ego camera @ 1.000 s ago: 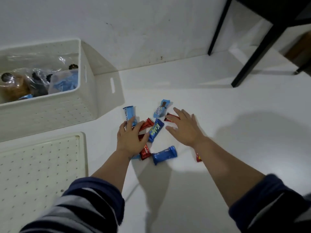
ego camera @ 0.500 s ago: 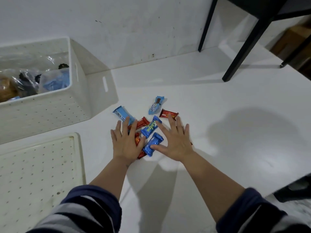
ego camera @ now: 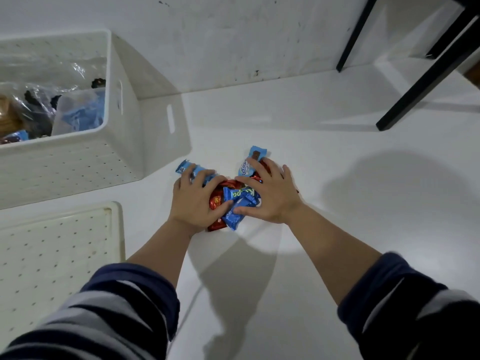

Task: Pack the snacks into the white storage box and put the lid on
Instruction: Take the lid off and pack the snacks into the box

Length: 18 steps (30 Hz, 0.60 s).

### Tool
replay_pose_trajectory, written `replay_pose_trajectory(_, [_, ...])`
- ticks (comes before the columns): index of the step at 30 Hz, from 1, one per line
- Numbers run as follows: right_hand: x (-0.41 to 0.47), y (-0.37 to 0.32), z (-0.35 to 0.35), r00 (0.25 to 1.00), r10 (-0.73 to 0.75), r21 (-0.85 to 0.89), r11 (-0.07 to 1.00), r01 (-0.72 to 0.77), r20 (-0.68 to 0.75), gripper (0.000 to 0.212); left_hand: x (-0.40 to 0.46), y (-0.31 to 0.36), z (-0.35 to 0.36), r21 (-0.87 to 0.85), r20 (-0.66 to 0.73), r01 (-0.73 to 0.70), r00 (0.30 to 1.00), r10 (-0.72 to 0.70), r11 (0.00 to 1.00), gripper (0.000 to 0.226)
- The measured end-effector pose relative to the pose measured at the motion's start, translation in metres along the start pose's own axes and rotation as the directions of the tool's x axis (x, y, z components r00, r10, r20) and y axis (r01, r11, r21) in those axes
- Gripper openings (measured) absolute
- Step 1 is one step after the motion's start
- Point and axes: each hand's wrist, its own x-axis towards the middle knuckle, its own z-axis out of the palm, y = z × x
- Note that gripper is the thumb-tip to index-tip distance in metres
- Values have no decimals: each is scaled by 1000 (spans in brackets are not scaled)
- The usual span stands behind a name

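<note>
On the floor: glossy blue and red snack bars, now bunched, no longer scattered.
Hands: left hand and right hand spread flat, pressing the pile together.
Box: perforated white plastic.

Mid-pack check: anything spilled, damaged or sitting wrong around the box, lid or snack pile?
Nothing looks damaged or spilled. The white storage box stands upright and open with bagged snacks inside; its lid lies flat in front of it. The left hand and right hand press the loose snack bars into one heap on the floor.
</note>
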Motion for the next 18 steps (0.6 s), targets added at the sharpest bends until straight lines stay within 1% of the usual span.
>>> replay_pose_trajectory(1, [-2,-3,2,998,0,4,1000,0,-57,82,-1,1,0,1,-32,2,999,-2,1000,58])
replay_pose_trajectory(4, [-14,-11,10,975,15,20,1000,-11,-220,60,-11,6,-3,-24,-122,26,992,-29,999,45])
replay_pose_trajectory(6, [-25,-18,14,959,49,38,998,-40,-280,51,-23,10,-2,-17,-167,64,984,-66,998,37])
replay_pose_trajectory(8, [-33,-24,17,954,87,79,995,-67,-288,45,-36,13,-1,-20,-188,92,978,-94,996,34])
replay_pose_trajectory(11, [-46,-32,18,941,109,124,990,-73,-319,39,-51,17,-3,-58,-181,143,972,-152,988,34])
replay_pose_trajectory(15, [-69,-45,19,925,103,87,993,-77,-365,33,-76,19,-10,-119,-201,198,955,-219,973,35])
replay_pose_trajectory(18, [-84,-56,21,905,140,127,987,-96,-403,29,-99,18,-17,-155,-210,211,947,-241,965,37])
